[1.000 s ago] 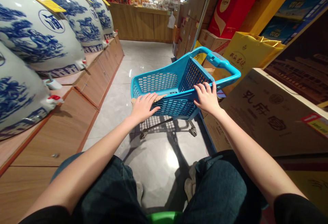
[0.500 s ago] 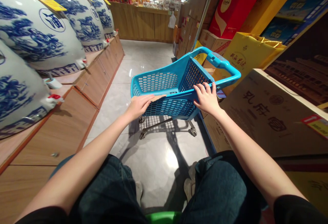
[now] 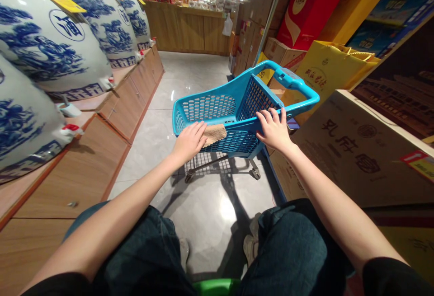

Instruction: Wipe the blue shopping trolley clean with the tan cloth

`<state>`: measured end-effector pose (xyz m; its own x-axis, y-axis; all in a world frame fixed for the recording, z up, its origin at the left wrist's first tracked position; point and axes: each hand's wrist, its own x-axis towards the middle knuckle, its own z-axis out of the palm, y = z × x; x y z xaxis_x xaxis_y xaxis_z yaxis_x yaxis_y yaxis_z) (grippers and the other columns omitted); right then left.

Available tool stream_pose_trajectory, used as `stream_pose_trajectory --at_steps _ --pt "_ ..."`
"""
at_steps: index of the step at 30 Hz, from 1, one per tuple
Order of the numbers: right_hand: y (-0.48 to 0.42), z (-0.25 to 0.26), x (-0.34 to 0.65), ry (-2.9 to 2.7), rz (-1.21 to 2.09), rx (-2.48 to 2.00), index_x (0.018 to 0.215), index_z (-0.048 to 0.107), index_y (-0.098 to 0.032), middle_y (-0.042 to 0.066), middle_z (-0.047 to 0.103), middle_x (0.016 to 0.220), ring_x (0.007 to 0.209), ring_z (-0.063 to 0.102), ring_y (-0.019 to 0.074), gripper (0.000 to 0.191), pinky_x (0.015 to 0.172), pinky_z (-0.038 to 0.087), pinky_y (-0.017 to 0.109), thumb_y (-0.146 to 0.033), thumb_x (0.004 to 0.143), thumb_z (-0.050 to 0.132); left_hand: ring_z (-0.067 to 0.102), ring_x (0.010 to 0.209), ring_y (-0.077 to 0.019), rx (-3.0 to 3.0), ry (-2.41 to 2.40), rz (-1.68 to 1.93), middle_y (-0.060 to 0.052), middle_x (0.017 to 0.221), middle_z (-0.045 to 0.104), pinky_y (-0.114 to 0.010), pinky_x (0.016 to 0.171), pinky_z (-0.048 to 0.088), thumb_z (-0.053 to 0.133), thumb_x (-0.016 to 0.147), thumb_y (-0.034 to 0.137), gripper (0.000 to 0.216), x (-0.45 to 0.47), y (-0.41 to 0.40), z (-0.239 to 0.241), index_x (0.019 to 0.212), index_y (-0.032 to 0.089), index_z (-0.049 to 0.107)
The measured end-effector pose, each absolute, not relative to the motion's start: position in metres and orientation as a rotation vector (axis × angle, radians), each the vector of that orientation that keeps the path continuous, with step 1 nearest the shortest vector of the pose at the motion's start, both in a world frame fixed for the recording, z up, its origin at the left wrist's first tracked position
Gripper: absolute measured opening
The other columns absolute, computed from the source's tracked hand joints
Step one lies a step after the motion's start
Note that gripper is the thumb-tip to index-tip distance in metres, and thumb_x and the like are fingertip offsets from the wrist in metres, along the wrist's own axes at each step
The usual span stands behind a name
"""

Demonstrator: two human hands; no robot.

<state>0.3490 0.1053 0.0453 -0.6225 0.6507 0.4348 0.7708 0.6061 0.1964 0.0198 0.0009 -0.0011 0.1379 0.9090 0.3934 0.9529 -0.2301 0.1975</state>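
A small blue plastic shopping cart (image 3: 249,90) stands sideways in front of me on metal legs with castors. My left hand (image 3: 190,141) presses a tan cloth (image 3: 216,134) against the near side of its basket, just below the rim. Part of the cloth is hidden under the fingers. My right hand (image 3: 274,128) rests over the near rim close to the handle, fingers spread, with nothing else in it.
Large blue-and-white jars (image 3: 50,38) with red-handled taps line a wooden cabinet (image 3: 73,169) on the left. Cardboard boxes (image 3: 359,151) and a yellow gift bag (image 3: 330,65) crowd the right. A goods-laden counter (image 3: 190,29) stands at the back. Something green (image 3: 217,286) shows below me.
My left hand has shifted slightly right, and the cloth now lies down over the outer side of the basket, showing more of its face. My right hand stays in place.
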Motion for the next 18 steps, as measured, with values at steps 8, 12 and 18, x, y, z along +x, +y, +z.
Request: stream_pose_trajectory --at_steps 8,12,18 --pt "0.105 0.046 0.351 -2.538 -0.553 -1.151 0.153 0.045 -0.009 0.021 0.053 0.152 0.143 0.038 0.0424 0.066 0.122 0.011 0.072 -0.033 0.092 0.052 0.075 0.107 -0.0315 -2.186 -2.131 -0.353 -0.007 0.118 0.079 -0.044 0.089 0.059 0.036 0.104 0.052 0.05 -0.008 0.005 0.022 0.113 0.027 0.078" --pt "0.104 0.046 0.35 -2.528 -0.568 -1.151 0.152 0.046 -0.009 0.021 0.054 0.15 0.142 0.039 0.0421 0.064 0.122 0.012 0.071 -0.033 0.093 0.052 0.069 0.121 -0.0304 -2.312 -1.933 -0.409 -0.009 0.119 0.079 -0.045 0.106 0.053 0.038 0.104 0.047 0.047 -0.022 0.007 0.021 0.114 0.024 0.078" --pt "0.104 0.044 0.35 -2.501 -0.585 -1.179 0.147 0.05 -0.008 0.022 0.056 0.147 0.14 0.039 0.0424 0.062 0.122 0.012 0.072 -0.033 0.091 0.054 0.074 0.108 -0.0261 -2.332 -1.765 -0.552 -0.01 0.117 0.079 -0.039 0.09 0.058 0.033 0.106 0.044 0.049 -0.018 0.001 0.007 0.121 0.023 0.075"
